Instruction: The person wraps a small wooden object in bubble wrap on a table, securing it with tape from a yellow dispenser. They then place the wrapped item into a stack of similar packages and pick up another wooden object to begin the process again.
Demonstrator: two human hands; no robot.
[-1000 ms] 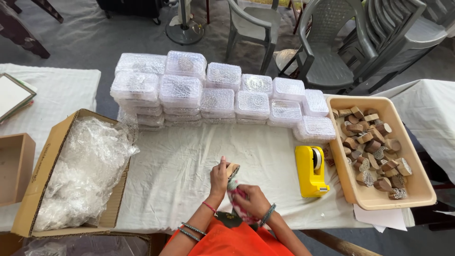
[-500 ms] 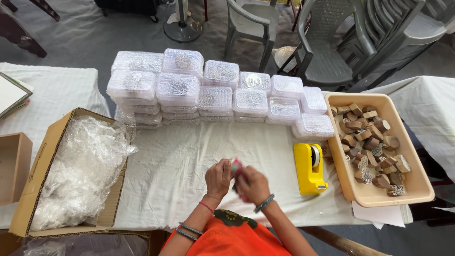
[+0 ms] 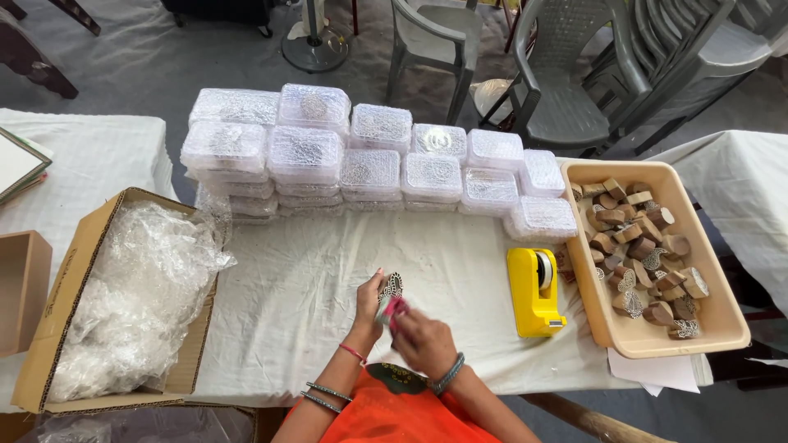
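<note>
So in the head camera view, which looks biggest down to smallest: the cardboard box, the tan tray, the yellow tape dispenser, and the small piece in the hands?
Largest to smallest as they look:
1. cardboard box of bubble wrap
2. tan tray of wooden blocks
3. yellow tape dispenser
4. small patterned piece, held by the left hand and right hand

One yellow tape dispenser point(image 3: 535, 292), one cardboard box point(image 3: 61, 279), one tray point(image 3: 712, 324).

Yellow tape dispenser point(image 3: 535, 291), beige tray point(image 3: 712, 328), perhaps pink-edged patterned piece point(image 3: 391, 297).
</note>
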